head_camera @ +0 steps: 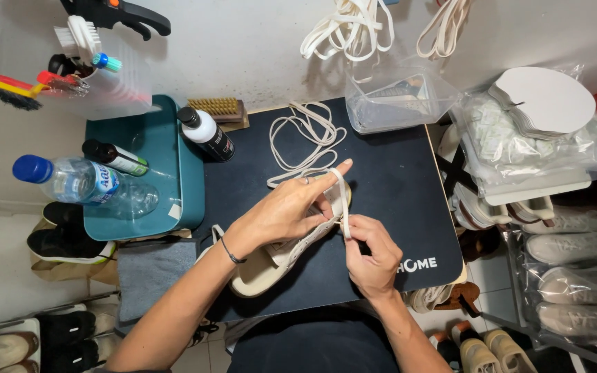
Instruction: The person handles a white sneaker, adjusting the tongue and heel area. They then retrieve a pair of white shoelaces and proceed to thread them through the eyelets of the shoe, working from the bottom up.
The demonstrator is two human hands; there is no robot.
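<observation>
From the head view, a cream shoe point(271, 259) is steadied on the dark mat point(395, 179) by the left hand point(285, 211), closed over its upper so it cannot shift. A white lace point(340, 200) is pinched by the right hand point(371, 252) just beside the left, held taut near the eyelets; its loose loops are left trailing toward the brush point(219, 108).

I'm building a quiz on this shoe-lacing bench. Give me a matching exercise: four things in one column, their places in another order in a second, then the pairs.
Things:
1. cream shoe
2. wooden brush
3. water bottle
4. clear bag

Places:
A. lying on the teal tray
B. back right corner of the dark mat
C. under the left hand
D. against the wall, behind the white bottle

Pairs: 1-C, 2-D, 3-A, 4-B
</observation>
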